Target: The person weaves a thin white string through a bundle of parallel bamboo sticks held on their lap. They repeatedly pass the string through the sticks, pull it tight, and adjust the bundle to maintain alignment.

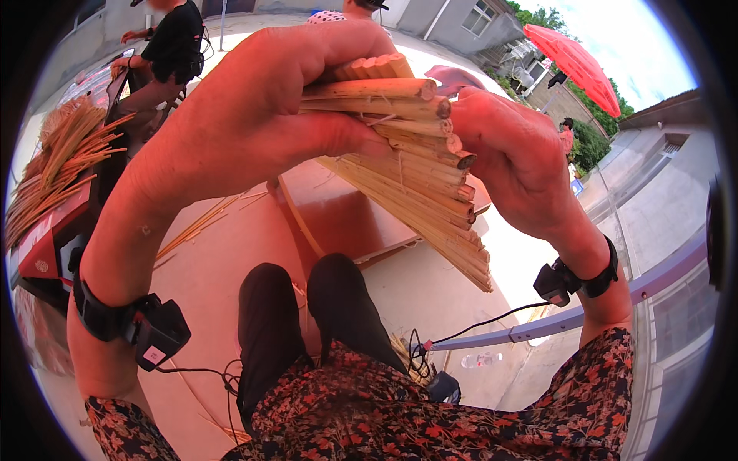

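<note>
Raised in front of me is a fan-shaped row of pale reed stalks, laid side by side, their cut ends facing right. A thin thread seems to cross them near the top. My left hand is closed around the upper stalks from the left, its thumb pressed on their near side. At the upper cut ends, my right hand has its fingers curled in. Its fingertips are turned away, so what they grip is hidden. A black strap with a small device sits on each forearm.
Below the stalks stands a low reddish-brown table. Loose stalks are heaped at the left by a red box. A purple-grey metal bar and a plastic bottle are at right. Other people and a red umbrella are farther off.
</note>
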The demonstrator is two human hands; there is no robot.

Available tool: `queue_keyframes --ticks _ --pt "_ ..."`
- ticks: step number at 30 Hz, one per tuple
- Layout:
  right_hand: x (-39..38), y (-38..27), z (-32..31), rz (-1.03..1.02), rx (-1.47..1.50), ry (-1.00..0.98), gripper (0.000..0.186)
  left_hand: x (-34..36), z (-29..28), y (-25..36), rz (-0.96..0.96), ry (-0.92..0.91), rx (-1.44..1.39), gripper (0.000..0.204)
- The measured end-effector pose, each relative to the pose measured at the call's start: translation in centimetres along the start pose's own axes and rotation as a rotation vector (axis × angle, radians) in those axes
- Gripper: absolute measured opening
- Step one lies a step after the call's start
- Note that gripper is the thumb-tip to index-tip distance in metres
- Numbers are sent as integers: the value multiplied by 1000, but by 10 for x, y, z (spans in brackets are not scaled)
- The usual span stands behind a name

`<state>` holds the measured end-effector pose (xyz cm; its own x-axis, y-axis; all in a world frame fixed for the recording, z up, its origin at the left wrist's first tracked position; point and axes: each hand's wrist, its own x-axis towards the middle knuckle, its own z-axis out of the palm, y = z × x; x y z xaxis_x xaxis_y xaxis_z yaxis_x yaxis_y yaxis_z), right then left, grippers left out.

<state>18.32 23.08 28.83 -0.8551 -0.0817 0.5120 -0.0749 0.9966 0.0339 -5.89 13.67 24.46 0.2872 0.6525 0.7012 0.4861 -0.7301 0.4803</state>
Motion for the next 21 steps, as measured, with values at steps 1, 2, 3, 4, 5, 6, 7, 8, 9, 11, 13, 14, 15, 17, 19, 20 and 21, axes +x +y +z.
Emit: queue_keyframes --ticks 1,2,3,4,5,6,7,8,9,11,13,14,15,17,19,20,21 --pt "-2 0 -2 11 42 10 25 0 0 1 15 8 29 33" --pt "-4 -1 -4 23 85 18 33 0 1 1 22 21 47 33" --pt "-6 -3 -6 22 82 13 39 0 2 1 30 14 35 34" --pt "-8 -6 -7 65 137 20 45 0 3 2 29 14 12 34" --pt "-10 -10 -9 94 144 16 50 0 4 3 13 13 -34 34" --pt "-11 -14 -8 97 167 48 51 0 5 4 42 14 11 34" --pt "-12 -18 -8 145 70 32 53 0 6 5 58 15 33 34" --pt "-13 -23 -4 166 -11 52 52 0 6 5 66 19 47 34" --pt "-13 -26 -2 190 -94 51 49 0 7 7 75 13 74 34" --pt "-14 -32 3 230 -89 93 44 0 7 8 77 18 99 33" --pt "-13 -32 4 237 -98 117 39 1 7 8 54 16 88 32" --pt "-12 -31 4 220 -110 126 38 1 7 8 36 23 70 32" --pt "-11 -28 5 200 -126 132 36 1 7 8 33 22 67 31" --pt "-9 -22 5 97 -126 139 34 1 7 8 -3 22 21 30" --pt "-8 -19 7 19 -136 145 34 0 7 8 -10 -16 19 29" --pt "-8 -18 10 -8 -143 148 35 -1 8 8 -17 -25 -8 28" --pt "-8 -18 12 -14 -139 135 35 -3 9 8 -25 -39 7 28"
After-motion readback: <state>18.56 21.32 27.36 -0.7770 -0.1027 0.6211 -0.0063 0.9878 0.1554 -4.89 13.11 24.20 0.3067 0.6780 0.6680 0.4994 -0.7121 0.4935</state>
